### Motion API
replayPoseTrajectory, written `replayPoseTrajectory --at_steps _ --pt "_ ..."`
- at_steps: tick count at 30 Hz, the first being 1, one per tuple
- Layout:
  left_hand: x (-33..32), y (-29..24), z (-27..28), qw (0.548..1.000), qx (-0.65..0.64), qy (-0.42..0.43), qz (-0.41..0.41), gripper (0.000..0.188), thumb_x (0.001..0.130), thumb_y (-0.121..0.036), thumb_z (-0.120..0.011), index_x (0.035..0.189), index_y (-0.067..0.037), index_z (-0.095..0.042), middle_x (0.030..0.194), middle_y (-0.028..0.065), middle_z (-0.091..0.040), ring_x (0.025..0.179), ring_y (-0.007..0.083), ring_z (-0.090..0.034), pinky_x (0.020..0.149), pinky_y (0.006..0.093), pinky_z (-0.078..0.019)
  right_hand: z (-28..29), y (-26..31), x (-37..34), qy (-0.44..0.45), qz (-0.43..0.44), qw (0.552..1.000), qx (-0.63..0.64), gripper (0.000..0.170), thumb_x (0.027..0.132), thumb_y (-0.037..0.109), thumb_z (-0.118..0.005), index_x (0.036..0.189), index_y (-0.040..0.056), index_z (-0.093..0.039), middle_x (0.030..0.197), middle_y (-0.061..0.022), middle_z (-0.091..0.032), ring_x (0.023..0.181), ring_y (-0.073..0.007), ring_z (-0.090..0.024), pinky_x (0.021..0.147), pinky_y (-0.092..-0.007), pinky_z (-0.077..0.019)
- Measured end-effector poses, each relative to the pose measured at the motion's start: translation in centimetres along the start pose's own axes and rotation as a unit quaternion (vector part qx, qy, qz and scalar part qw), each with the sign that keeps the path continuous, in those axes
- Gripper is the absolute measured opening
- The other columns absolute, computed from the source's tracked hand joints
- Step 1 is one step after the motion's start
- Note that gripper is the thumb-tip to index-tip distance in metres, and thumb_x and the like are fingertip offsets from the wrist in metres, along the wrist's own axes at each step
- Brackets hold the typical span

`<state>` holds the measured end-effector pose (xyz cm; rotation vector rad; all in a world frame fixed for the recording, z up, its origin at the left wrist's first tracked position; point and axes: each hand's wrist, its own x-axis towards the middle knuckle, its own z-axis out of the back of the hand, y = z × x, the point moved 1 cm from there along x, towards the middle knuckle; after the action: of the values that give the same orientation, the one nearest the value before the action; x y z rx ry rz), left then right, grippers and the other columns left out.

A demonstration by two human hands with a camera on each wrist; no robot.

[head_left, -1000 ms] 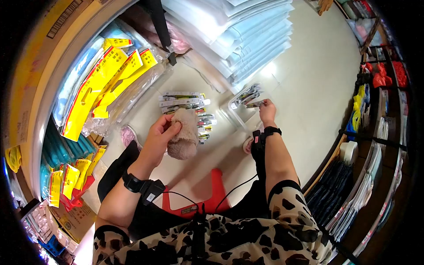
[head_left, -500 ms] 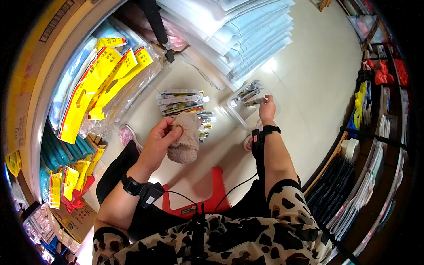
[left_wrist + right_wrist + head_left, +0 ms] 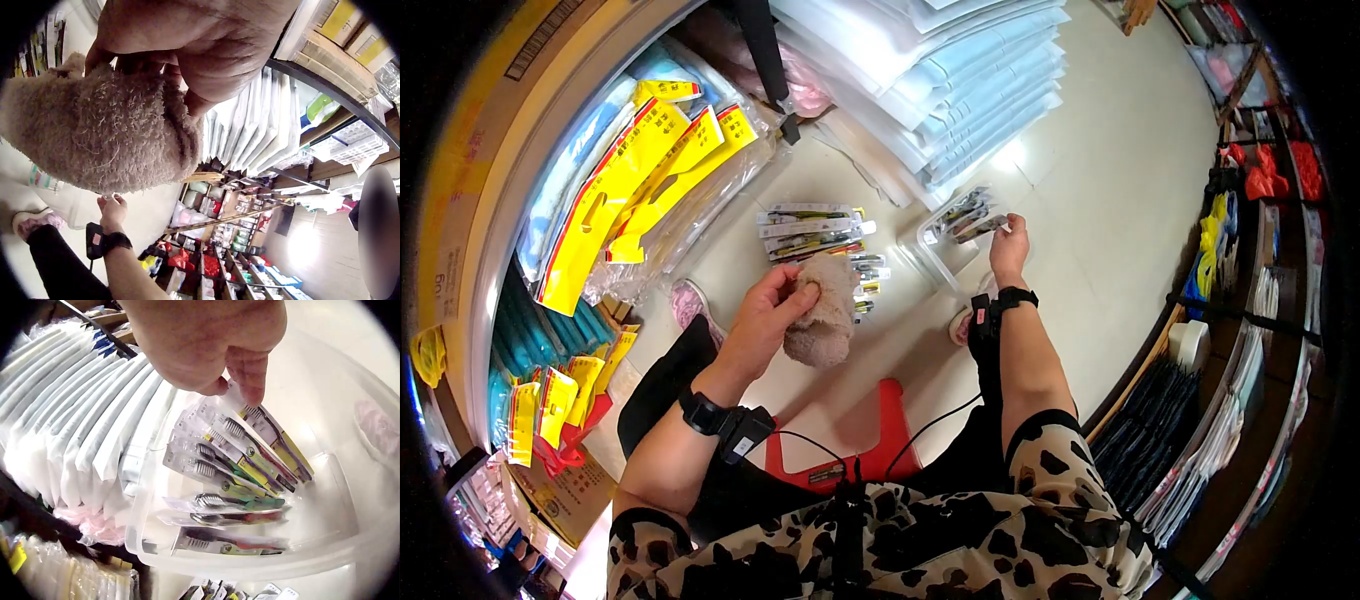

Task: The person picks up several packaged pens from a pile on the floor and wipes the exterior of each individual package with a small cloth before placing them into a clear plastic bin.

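Observation:
My left hand (image 3: 762, 312) grips a fluffy beige-grey cloth (image 3: 824, 325), bunched into a thick roll, thumb on top. In the left wrist view the cloth (image 3: 106, 131) fills much of the upper left. With thumb and fingers, my right hand (image 3: 1009, 250) pinches the top end of a packaged toothbrush (image 3: 281, 440) inside a clear plastic box (image 3: 294, 565). Several more toothbrushes (image 3: 240, 503) in clear packs lie fanned beside it in the box. Packaged toothbrushes (image 3: 805, 228) also lie in rows on the floor, partly hidden behind the cloth.
White and light-blue packets (image 3: 960, 110) stand stacked beyond the box. Yellow-labelled bags (image 3: 615, 190) fill the left shelf. A red stool (image 3: 892, 430) is between the legs, with a pink shoe (image 3: 692, 302) at left. Shelves of goods (image 3: 1250, 350) line the right.
My left hand and the cloth have shifted slightly right and down. My right hand stays at the box, nearly in place, its fingers on the toothbrush pack.

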<state>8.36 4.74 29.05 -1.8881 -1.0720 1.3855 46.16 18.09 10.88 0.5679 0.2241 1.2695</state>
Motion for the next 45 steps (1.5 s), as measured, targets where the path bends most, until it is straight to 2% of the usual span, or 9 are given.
replayPoseTrajectory --at_steps 4,7,16,22,27,30,35,39,45 --pt "0.2 0.0 0.0 1.000 0.020 -0.002 0.001 0.029 0.089 -0.025 -0.056 0.108 -0.003 -0.052 0.096 0.0021 -0.056 0.088 0.0091 -0.052 0.081 0.0239 -0.0428 1.4 1.8 0.2 0.041 -0.082 0.990 0.109 0.019 0.082 0.007 -0.056 0.101 0.0037 -0.053 0.093 -0.0137 -0.062 0.077 -0.0209 -0.063 0.070 -0.0322 -0.0506" --pt "0.0 -0.1 -0.1 1.000 0.009 -0.003 0.001 0.028 0.089 -0.024 -0.056 0.108 -0.003 -0.053 0.096 0.0014 -0.056 0.087 0.0084 -0.052 0.079 0.0228 -0.0426 5.5 8.5 -0.3 0.208 -0.183 0.900 0.336 0.010 0.085 0.011 -0.055 0.094 0.0072 -0.053 0.092 -0.0088 -0.062 0.076 -0.0172 -0.061 0.068 -0.0294 -0.0506" --pt "-1.0 0.4 -2.0 0.983 -0.133 0.108 0.071 0.034 0.088 -0.025 -0.057 0.117 -0.009 -0.049 0.095 0.0023 -0.055 0.089 0.0120 -0.055 0.068 0.0281 -0.0490 12.8 22.7 -15.0 0.474 -0.083 0.736 0.476 0.035 0.084 0.013 -0.060 0.117 0.0068 -0.050 0.109 -0.0060 -0.057 0.098 -0.0170 -0.056 0.084 -0.0310 -0.0456" --pt "1.8 4.1 2.3 0.997 0.027 0.008 0.076 0.041 0.086 -0.025 -0.059 0.121 -0.009 -0.045 0.101 0.0065 -0.055 0.087 0.0177 -0.057 0.071 0.0306 -0.0514 12.2 18.2 -12.5 0.377 -0.272 0.668 0.582 0.042 0.087 0.023 -0.056 0.122 0.0020 -0.047 0.111 -0.0095 -0.058 0.099 -0.0213 -0.058 0.085 -0.0350 -0.0474" --pt "4.0 15.7 11.7 0.913 0.380 -0.067 0.130 0.035 0.079 -0.019 -0.065 0.109 -0.007 -0.054 0.088 0.0054 -0.058 0.073 0.0146 -0.056 0.063 0.0265 -0.0479 12.4 17.6 -10.6 0.334 -0.299 0.657 0.606 0.040 0.083 0.010 -0.054 0.121 0.0009 -0.049 0.111 -0.0078 -0.057 0.099 -0.0196 -0.057 0.087 -0.0324 -0.0451" --pt "4.3 18.5 12.6 0.888 0.431 -0.098 0.130 0.031 0.073 -0.020 -0.069 0.096 -0.003 -0.058 0.089 0.0146 -0.062 0.085 0.0260 -0.060 0.074 0.0335 -0.0474 12.8 18.2 -10.3 0.342 -0.275 0.679 0.588 0.040 0.081 0.008 -0.053 0.120 0.0001 -0.049 0.111 -0.0088 -0.058 0.098 -0.0211 -0.057 0.086 -0.0330 -0.0453" --pt "6.1 29.8 13.7 0.869 0.474 -0.130 -0.057 0.034 0.067 -0.015 -0.071 0.097 -0.006 -0.058 0.099 0.0151 -0.059 0.094 0.0315 -0.057 0.078 0.0402 -0.0466 12.7 19.5 -10.4 0.334 -0.241 0.715 0.565 0.044 0.079 0.005 -0.052 0.122 -0.0008 -0.046 0.112 -0.0105 -0.056 0.100 -0.0216 -0.056 0.088 -0.0334 -0.0437" --pt "6.5 28.5 10.8 0.741 0.667 -0.076 0.032 0.032 0.070 -0.012 -0.067 0.100 -0.009 -0.056 0.096 0.0133 -0.056 0.089 0.0327 -0.057 0.074 0.0447 -0.0465 11.9 19.0 -10.7 0.347 -0.269 0.725 0.530 0.042 0.078 0.002 -0.053 0.119 -0.0006 -0.048 0.109 -0.0093 -0.058 0.099 -0.0193 -0.056 0.088 -0.0320 -0.0428" --pt "7.8 28.6 11.2 0.683 0.727 -0.034 0.068 0.021 0.079 -0.008 -0.055 0.101 -0.009 -0.056 0.096 0.0111 -0.056 0.091 0.0282 -0.058 0.076 0.0438 -0.0454 11.0 19.6 -10.7 0.344 -0.262 0.746 0.506 0.036 0.078 0.001 -0.056 0.115 0.0002 -0.053 0.104 -0.0067 -0.061 0.094 -0.0154 -0.057 0.084 -0.0293 -0.0437"
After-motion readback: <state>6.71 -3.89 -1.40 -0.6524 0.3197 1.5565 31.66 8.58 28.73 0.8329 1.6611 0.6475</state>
